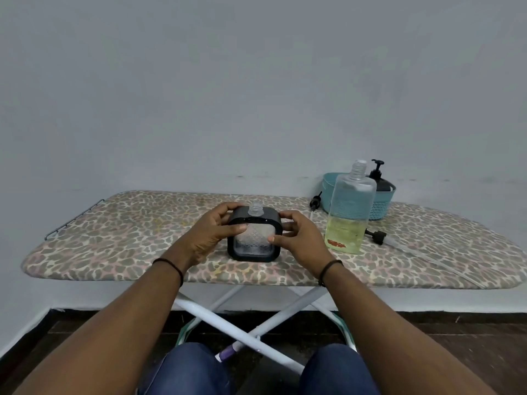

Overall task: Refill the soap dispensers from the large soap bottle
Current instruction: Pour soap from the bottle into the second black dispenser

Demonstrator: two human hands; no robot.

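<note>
Leopard-print ironing board (142, 223) against grey wall: my left hand (212, 232) and right hand (296, 238) grip the uncapped square black-framed clear dispenser (254, 238) mid-board, seemingly unfilled; open half-full large clear soap bottle (349, 212) stands toward the right end. Pouring remains.

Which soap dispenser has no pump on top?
The square dispenser between both hands: its neck is open. The dark one in the basket has its pump on.

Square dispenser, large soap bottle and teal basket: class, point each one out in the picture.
Square dispenser (254, 241), head view: clear front panel.
Large soap bottle (351, 206), head view: clear middle of its body.
Teal basket (380, 205), head view: woven front wall.
</note>
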